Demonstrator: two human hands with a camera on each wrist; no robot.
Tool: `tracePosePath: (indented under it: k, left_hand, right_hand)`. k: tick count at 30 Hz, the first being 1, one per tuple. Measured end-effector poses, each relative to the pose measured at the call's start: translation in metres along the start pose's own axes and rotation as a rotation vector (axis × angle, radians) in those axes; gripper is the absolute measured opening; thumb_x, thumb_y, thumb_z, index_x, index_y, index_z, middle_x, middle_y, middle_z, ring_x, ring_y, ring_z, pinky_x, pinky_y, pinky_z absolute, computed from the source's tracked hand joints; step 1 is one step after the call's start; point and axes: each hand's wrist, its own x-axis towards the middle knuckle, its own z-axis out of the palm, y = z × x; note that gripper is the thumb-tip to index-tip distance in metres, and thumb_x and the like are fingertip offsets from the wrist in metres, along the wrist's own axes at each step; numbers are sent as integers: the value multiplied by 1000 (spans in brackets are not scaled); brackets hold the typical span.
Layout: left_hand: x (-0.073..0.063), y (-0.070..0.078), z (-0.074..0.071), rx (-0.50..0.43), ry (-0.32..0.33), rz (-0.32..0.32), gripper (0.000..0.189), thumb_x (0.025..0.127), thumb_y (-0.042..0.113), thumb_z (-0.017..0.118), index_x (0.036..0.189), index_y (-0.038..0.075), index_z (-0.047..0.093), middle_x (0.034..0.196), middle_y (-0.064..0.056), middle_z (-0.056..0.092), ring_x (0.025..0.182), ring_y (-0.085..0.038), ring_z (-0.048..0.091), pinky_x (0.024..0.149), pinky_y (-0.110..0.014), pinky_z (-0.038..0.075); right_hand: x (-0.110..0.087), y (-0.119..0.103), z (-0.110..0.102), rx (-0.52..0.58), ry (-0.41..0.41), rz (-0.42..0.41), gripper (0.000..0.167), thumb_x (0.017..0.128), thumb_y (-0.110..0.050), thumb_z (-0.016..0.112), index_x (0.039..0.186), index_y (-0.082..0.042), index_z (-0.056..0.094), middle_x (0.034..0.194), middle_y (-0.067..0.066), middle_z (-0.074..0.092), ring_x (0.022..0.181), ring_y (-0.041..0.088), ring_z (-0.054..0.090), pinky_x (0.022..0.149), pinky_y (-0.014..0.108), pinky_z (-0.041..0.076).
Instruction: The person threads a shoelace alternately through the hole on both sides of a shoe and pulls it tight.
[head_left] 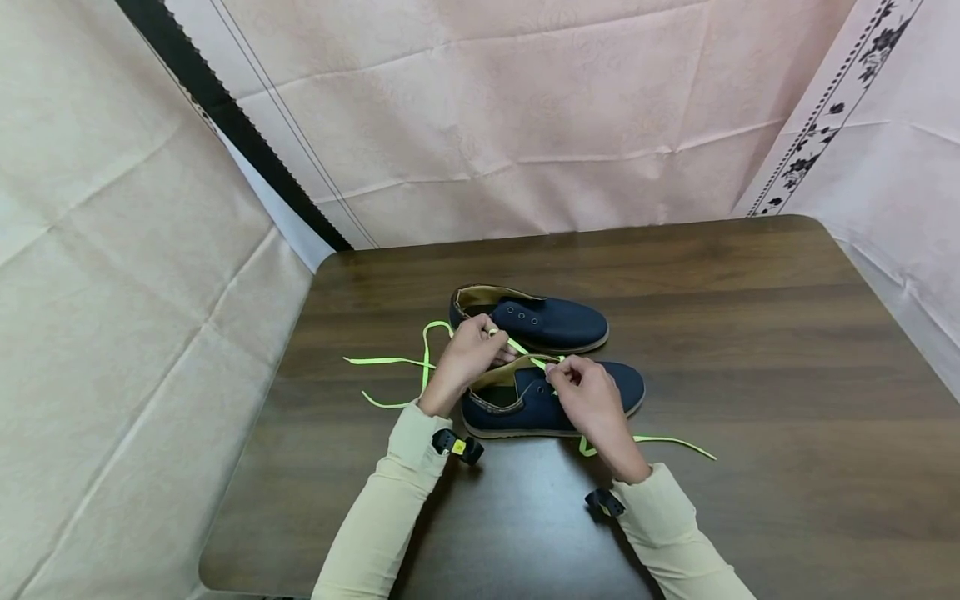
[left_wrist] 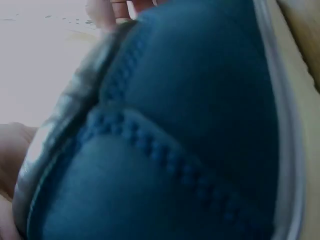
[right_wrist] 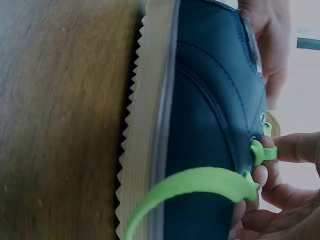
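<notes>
A navy slip-on-shaped shoe (head_left: 536,408) with a tan sole lies nearest me, its toe to the right. Neon green shoelace (head_left: 517,346) runs through its eyelets and stretches up between my hands. My left hand (head_left: 467,354), over the shoe's opening, pinches the lace at its left stretch. At the eyelets my right hand (head_left: 592,400) pinches the lace between thumb and finger; the right wrist view shows the lace (right_wrist: 262,152) there, folded close to the upper. In the left wrist view the shoe's side (left_wrist: 200,100) fills the frame and mostly hides the left fingers.
A second navy shoe (head_left: 558,323) with bare eyelets lies just behind the first. Loose lace ends (head_left: 390,361) trail left of my left wrist, and another lace end (head_left: 675,442) lies right. The brown wooden table (head_left: 750,333) meets pale hanging cloth (head_left: 525,125) at its far edge.
</notes>
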Motion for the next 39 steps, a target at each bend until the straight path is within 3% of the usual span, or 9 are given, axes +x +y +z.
tracePosePath:
  k: [3,7,13,17,22,27,30,34,39]
  left_hand:
    - [-1,0,-3,41,-56,35,5,103,4,55,104,0,58,92,-18,78,85,-21,78,87,-35,62]
    - [-1,-2,-7,83,-145,95,22,104,12,65,119,-3,68,101,-10,78,93,-18,74,89,-31,57]
    - [-4,-3,-8,183,-175,189,14,100,22,76,104,9,79,101,1,70,89,-14,57,77,-29,47]
    - [-4,-1,-8,130,-205,180,17,101,23,75,109,8,77,105,1,72,94,-13,61,83,-29,48]
    - [-2,0,-11,54,-319,133,32,104,18,71,131,2,71,113,-4,78,106,-15,70,94,-30,52]
    - [2,-2,-13,45,-341,133,30,104,14,70,130,-1,71,111,-8,80,108,-18,73,98,-32,54]
    - [3,-4,-16,137,-343,194,27,104,17,70,126,2,75,113,-4,79,107,-17,72,96,-33,54]
    - [4,-3,-23,303,-371,324,20,105,19,69,120,12,80,117,2,77,107,-13,70,93,-32,55]
    - [4,7,-23,502,-402,438,17,107,22,65,111,16,80,108,4,76,94,-10,66,87,-30,54]
  right_hand:
    - [0,-1,2,-7,26,16,28,106,-24,62,84,-8,72,72,2,55,69,22,51,68,34,38]
    - [0,-2,3,-11,39,22,30,106,-24,62,82,-8,73,70,2,53,69,23,51,67,34,38]
    - [-3,1,0,18,17,16,28,106,-25,63,88,-7,75,74,3,56,70,22,51,68,34,39]
    - [-2,3,-4,51,-29,11,27,107,-26,63,95,-7,78,77,2,56,69,21,48,67,33,38]
    - [-2,2,-9,69,-97,32,30,108,-28,60,105,-4,78,80,3,56,66,20,45,65,32,38]
    - [-3,0,-10,76,-126,54,31,109,-28,60,109,-2,78,89,7,64,70,21,47,67,34,39]
    - [-3,1,-11,77,-140,63,31,109,-29,60,110,-3,78,91,8,65,71,21,48,67,34,40]
    - [-3,2,-11,78,-155,62,31,109,-30,60,111,-4,78,90,6,64,69,21,47,66,34,40]
    - [-3,3,-13,79,-148,55,31,109,-30,60,110,-5,78,88,6,63,70,21,47,67,34,39]
